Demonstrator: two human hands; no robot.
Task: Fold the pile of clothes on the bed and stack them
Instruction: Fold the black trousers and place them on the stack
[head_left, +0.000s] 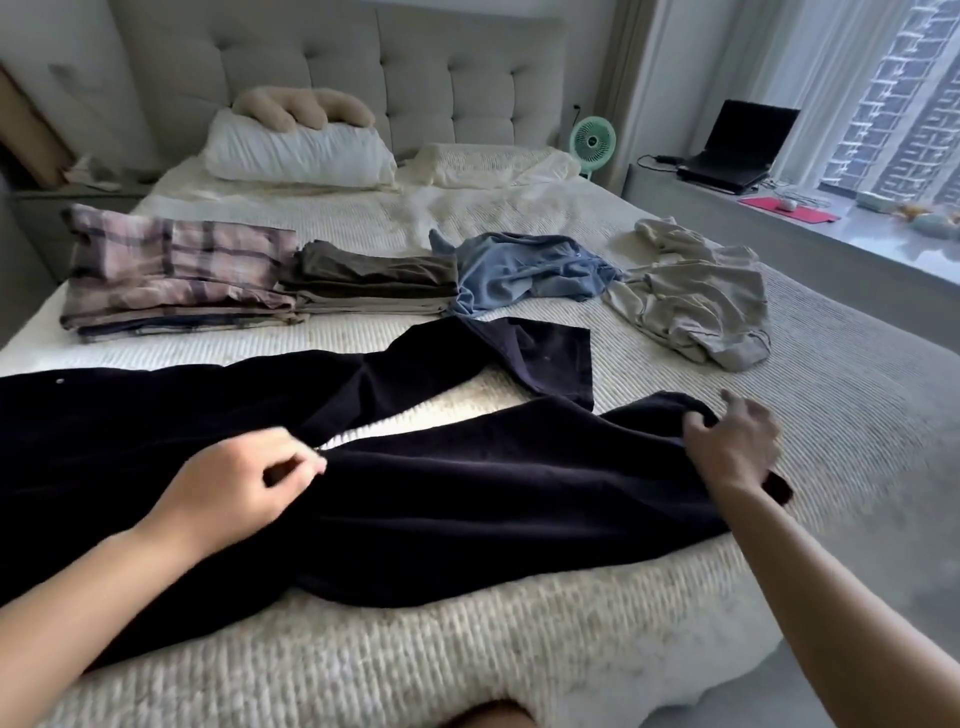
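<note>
- black trousers spread flat along near edge of bed, legs splayed apart, far leg's cuff folded back
- left hand pinches fabric at the crotch
- right hand grips near leg's cuff
- beyond, mid-bed: folded plaid stack, folded olive stack, crumpled blue garment, crumpled beige garment
- white pillow at the head edge
</note>
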